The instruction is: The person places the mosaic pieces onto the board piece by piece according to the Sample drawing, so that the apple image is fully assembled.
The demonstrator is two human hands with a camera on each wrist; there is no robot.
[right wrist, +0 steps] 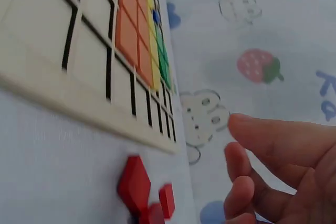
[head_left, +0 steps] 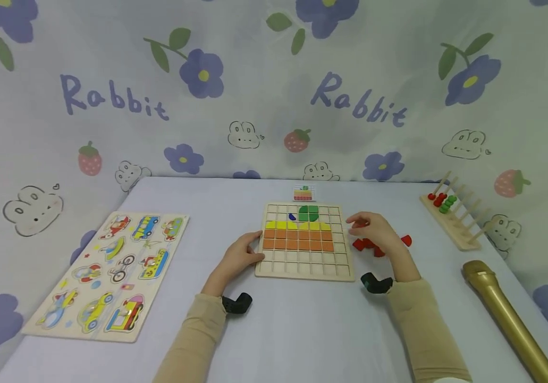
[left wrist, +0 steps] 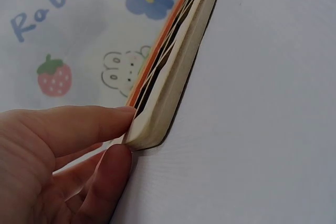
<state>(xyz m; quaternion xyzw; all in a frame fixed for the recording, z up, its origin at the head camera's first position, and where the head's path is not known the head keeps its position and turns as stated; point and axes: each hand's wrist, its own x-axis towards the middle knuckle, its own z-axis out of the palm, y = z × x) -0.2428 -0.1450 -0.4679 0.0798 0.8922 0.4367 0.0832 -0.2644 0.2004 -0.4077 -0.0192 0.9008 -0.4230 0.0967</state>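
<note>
A light wooden grid board (head_left: 302,277) lies flat on the white table. Two rows of orange squares (head_left: 297,239) fill its middle, with a yellow wavy-topped row (head_left: 297,225) above them. A rounded green shape (head_left: 309,213) and a small blue piece (head_left: 292,217) lie higher up. My left hand (head_left: 240,254) touches the board's left edge with thumb and forefinger apart. Beyond the right edge, my right hand (head_left: 376,229) hovers with fingers slightly bent and nothing between them. Close below it are several red pieces (right wrist: 134,184), partly hidden by the hand in the head view.
A small picture card (head_left: 304,197) stands behind the board. To the left lies a wooden vehicle puzzle (head_left: 159,287). A peg rack (head_left: 462,234) with red and green beads is at the far right, and a gold microphone (head_left: 503,308) lies nearer in front of it.
</note>
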